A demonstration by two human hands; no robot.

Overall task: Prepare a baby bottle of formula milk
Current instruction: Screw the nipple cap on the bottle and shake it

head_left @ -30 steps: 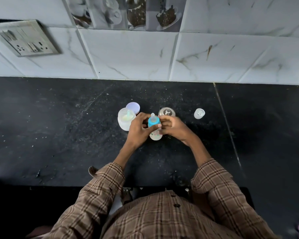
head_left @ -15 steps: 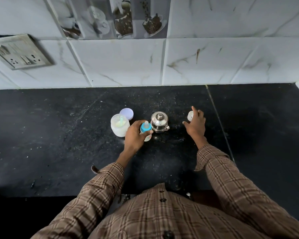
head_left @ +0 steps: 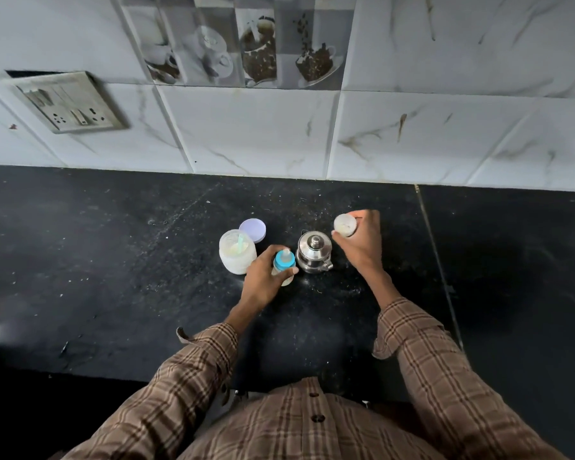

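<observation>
Gripping baby bottle (head_left: 283, 265) in left hand (head_left: 263, 277) | right hand (head_left: 359, 240) pinches clear cap (head_left: 344, 224) (lifted, beside kettle (head_left: 313, 252))

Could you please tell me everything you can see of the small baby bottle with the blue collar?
The small baby bottle with the blue collar stands about upright on the black speckled countertop. A pale translucent teat rises from its bright blue screw collar; the clear plastic body below looks whitish, though its contents are hard to make out. The left hand grips its body from the left. It sits between the open white formula jar and the small steel kettle.
</observation>
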